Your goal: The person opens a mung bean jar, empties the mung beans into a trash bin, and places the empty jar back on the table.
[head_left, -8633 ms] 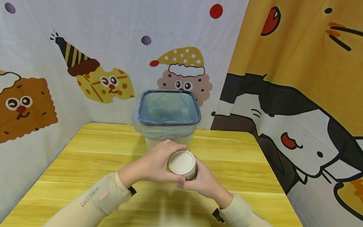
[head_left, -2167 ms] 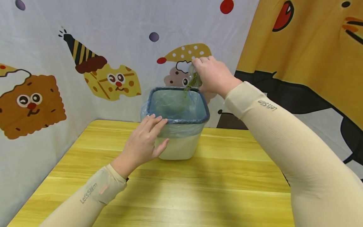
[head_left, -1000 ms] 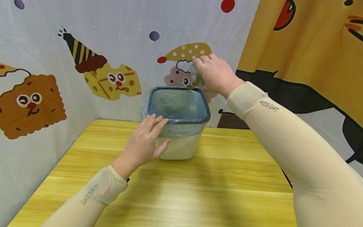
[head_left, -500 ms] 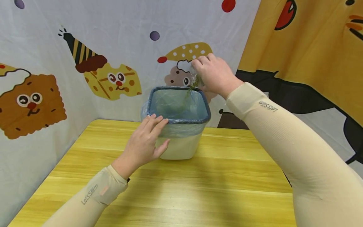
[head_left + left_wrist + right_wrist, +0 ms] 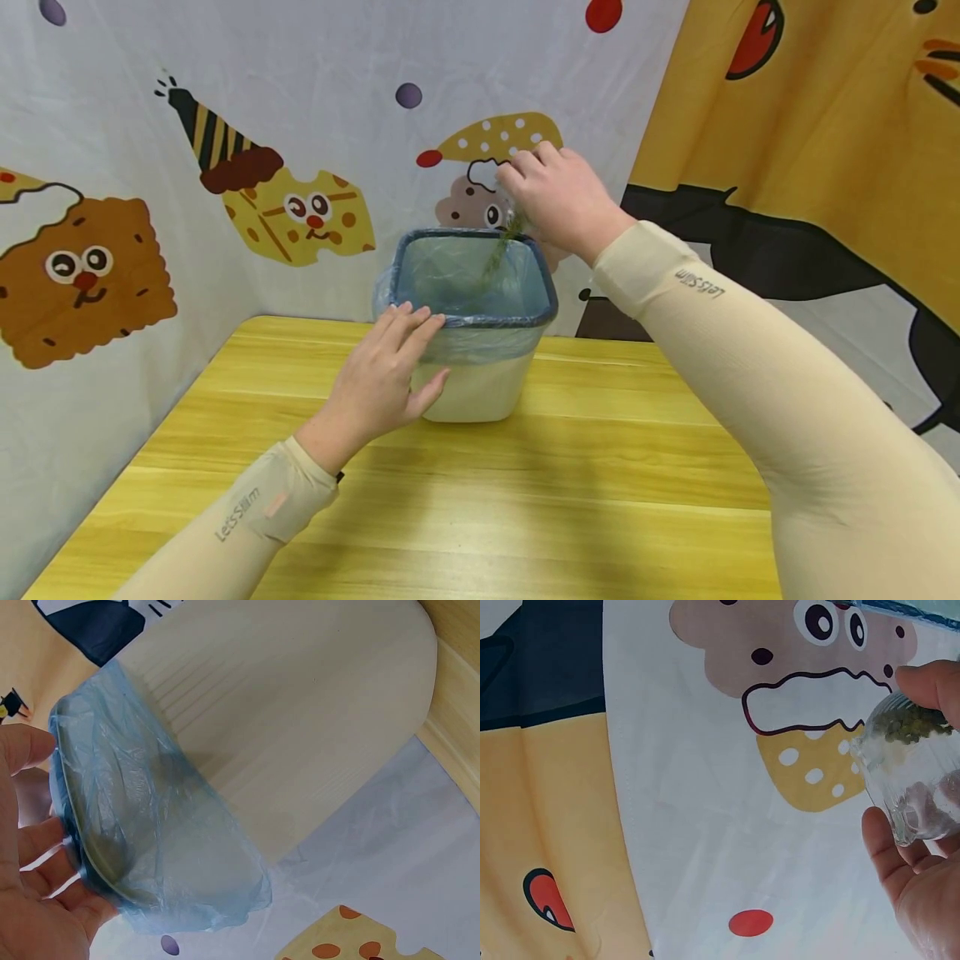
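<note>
A pale plastic bin [image 5: 472, 396], lined with a thin blue bag [image 5: 442, 271] folded over its rim, stands upright on the table. My right hand [image 5: 566, 200] grips a clear ribbed jar [image 5: 904, 769] tilted over the bin's far right corner. Small green pieces [image 5: 495, 254] fall from it in a stream into the bag, and more green pieces lie against the jar's wall in the right wrist view. My left hand [image 5: 378, 375] rests with straight fingers on the near left of the rim, thumb held apart in front of the bin.
The yellow wood-patterned table [image 5: 465, 508] ends at a pale cloth [image 5: 315, 75] printed with cartoon food. On the right hangs an orange curtain [image 5: 810, 125] with cartoon animals.
Earlier both hands held the jar with a whitish lid on it near the bin. Since then the right hand tilts it over the bin. Just now the green stream has thickened; the left hand stays put.
</note>
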Tool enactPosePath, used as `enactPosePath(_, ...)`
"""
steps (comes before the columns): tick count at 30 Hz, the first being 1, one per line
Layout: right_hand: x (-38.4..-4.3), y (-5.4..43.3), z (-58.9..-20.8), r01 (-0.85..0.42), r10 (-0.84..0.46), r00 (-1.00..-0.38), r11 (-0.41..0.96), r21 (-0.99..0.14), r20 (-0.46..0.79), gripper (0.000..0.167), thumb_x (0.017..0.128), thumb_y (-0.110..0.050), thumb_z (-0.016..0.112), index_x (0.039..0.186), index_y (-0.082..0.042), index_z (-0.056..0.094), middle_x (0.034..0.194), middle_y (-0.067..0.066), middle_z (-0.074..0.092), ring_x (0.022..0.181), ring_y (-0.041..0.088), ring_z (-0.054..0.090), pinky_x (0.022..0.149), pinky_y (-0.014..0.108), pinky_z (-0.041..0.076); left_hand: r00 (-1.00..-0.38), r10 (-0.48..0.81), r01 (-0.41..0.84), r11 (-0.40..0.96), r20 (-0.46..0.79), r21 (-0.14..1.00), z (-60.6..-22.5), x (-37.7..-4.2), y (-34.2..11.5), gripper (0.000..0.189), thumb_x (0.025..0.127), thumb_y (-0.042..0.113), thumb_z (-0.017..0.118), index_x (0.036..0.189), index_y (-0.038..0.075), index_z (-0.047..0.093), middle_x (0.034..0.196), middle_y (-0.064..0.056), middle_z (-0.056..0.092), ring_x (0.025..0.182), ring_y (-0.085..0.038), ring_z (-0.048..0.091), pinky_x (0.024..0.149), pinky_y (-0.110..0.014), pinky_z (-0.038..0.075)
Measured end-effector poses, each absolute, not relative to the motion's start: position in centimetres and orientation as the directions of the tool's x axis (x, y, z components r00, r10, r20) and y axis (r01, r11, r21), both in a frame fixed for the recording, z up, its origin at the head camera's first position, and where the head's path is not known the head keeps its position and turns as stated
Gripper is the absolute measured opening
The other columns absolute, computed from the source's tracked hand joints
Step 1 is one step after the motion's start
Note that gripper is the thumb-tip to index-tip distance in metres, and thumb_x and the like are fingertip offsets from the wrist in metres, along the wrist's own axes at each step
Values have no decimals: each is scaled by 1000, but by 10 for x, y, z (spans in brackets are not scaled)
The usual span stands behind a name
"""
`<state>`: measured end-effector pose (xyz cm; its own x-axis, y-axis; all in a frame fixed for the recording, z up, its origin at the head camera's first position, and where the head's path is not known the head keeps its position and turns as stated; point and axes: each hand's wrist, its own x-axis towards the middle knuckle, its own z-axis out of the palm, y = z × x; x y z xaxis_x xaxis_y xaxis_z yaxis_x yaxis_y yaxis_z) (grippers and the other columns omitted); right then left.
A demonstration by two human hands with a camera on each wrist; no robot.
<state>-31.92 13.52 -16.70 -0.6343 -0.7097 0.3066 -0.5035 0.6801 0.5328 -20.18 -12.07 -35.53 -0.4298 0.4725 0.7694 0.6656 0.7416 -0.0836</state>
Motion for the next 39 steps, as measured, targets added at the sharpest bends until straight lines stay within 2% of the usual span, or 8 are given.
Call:
enactPosePath(4, -319, 133, -168, -489, -720, -624, 662, 567, 303, 40, 109, -9, 60, 147, -1, 53, 146, 23, 59, 132, 44, 56, 106, 53, 55, -432, 474, 665, 742, 768, -84, -355, -202, -121, 71, 84, 30, 89, 141, -2, 63, 133, -25, 67, 129, -48, 64, 116, -56, 52)
enactPosePath(9, -320, 132, -171, -476, -756, -575, 619, 624, 312, 36, 108, -3, 59, 144, -2, 54, 143, 22, 60, 131, 43, 57, 106, 51, 55, -430, 472, 667, 741, 770, -82, -355, -202, -121, 71, 83, 29, 89, 141, -2, 63, 133, -25, 67, 129, -47, 64, 116, -56, 53)
enactPosePath(15, -319, 131, -174, -463, -815, -486, 547, 697, 317, 41, 100, -4, 72, 139, -7, 56, 144, 20, 60, 131, 40, 56, 105, 50, 55, -432, 472, 666, 742, 768, -81, -355, -201, -120, 70, 84, 30, 88, 141, -2, 63, 133, -25, 67, 129, -48, 63, 117, -57, 52)
enactPosePath(19, -318, 130, -177, -403, -856, -442, 458, 792, 270, 52, 98, -6, 76, 144, -12, 54, 147, 18, 57, 134, 38, 53, 107, 49, 53, -435, 470, 665, 743, 768, -78, -355, -201, -120, 70, 84, 29, 88, 141, -2, 63, 133, -25, 67, 130, -47, 63, 117, -57, 52)
enactPosePath(24, -321, 131, -184, -248, -936, -301, 262, 933, 183, 56, 100, -11, 76, 150, -20, 54, 151, 12, 57, 137, 32, 51, 116, 46, 48, -433, 471, 665, 743, 769, -81, -355, -200, -120, 71, 84, 30, 89, 141, -2, 63, 133, -25, 67, 129, -47, 63, 117, -57, 52)
enactPosePath(30, -324, 133, -196, -108, -987, -117, 121, 987, 108, 57, 98, -17, 78, 149, -26, 54, 151, 4, 60, 138, 26, 53, 118, 41, 46, -430, 469, 665, 742, 772, -80, -355, -200, -120, 71, 84, 30, 89, 141, -3, 63, 133, -26, 67, 129, -48, 63, 117, -57, 52)
enactPosePath(33, -324, 132, -200, -80, -991, -93, 106, 991, 98, 56, 100, -18, 76, 150, -27, 54, 153, 1, 60, 138, 23, 54, 118, 40, 45, -431, 467, 664, 743, 772, -79, -355, -200, -120, 71, 84, 31, 89, 141, -2, 63, 133, -26, 67, 130, -48, 63, 118, -57, 51)
enactPosePath(39, -324, 131, -202, -81, -990, -105, 107, 991, 99, 57, 99, -22, 77, 151, -29, 55, 154, 1, 59, 138, 23, 54, 118, 41, 45, -426, 466, 665, 742, 776, -81, -355, -199, -120, 71, 84, 32, 89, 140, -3, 64, 132, -26, 67, 129, -49, 63, 118, -57, 51)
